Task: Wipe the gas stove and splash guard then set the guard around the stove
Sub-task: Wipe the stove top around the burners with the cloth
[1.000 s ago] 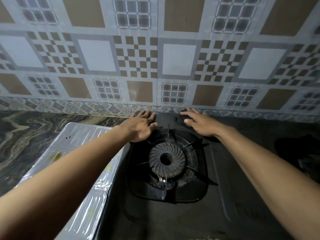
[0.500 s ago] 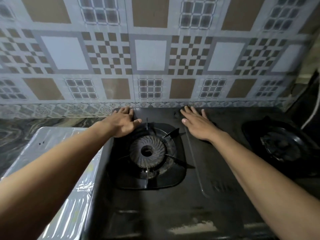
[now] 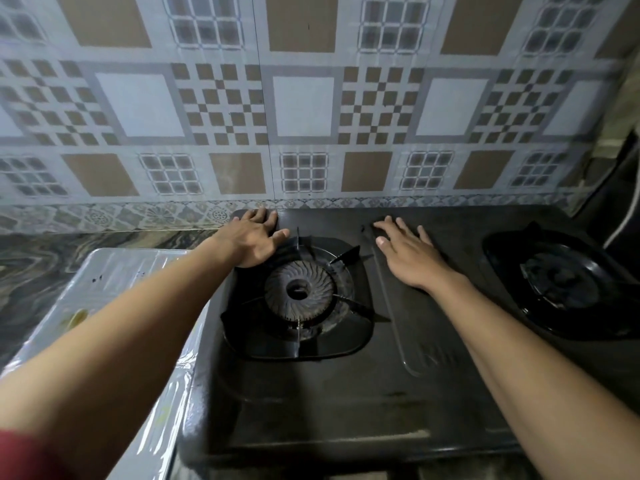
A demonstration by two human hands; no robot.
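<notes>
Fingers [image 3: 265,216] flat | both hands on gas stove [image 3: 329,393] | lettering unreadable

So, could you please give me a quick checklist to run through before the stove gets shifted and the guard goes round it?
1. Left hand flat at the stove's back left corner: ok.
2. Right hand flat on the top, between the burners: ok.
3. Both hands empty: ok.
4. Left burner unlit: ok.
5. Splash guard standing around the stove: not ok, it lies flat at the left.
6. Stove wiped clean: cannot tell.
</notes>
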